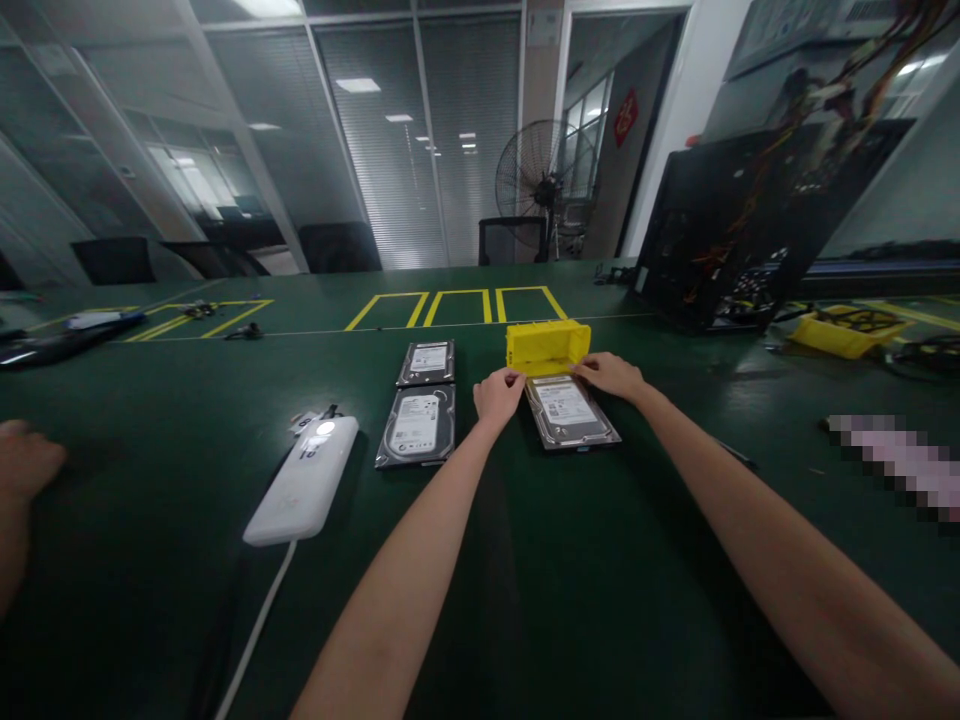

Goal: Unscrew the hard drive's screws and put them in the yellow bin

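Note:
A small yellow plastic bin (pixel 548 346) is tilted with its open side toward me, at the far end of a hard drive (pixel 571 408). My left hand (pixel 499 398) pinches the bin's near left corner between thumb and fingers. At the near right corner, my right hand (pixel 613 376) grips the same bin. The drive lies label up on the green table, its far end partly hidden by the bin. To the left, two more hard drives (pixel 415 424) lie one behind the other.
A white power bank (pixel 306 480) with a cable lies left. Another person's hand (pixel 27 462) rests at the left edge. Yellow tape rectangles (pixel 459 292) mark the far table. A black computer case (pixel 720 235) and second yellow bin (pixel 844 332) stand right, near a blurred-out pink object (pixel 900 460).

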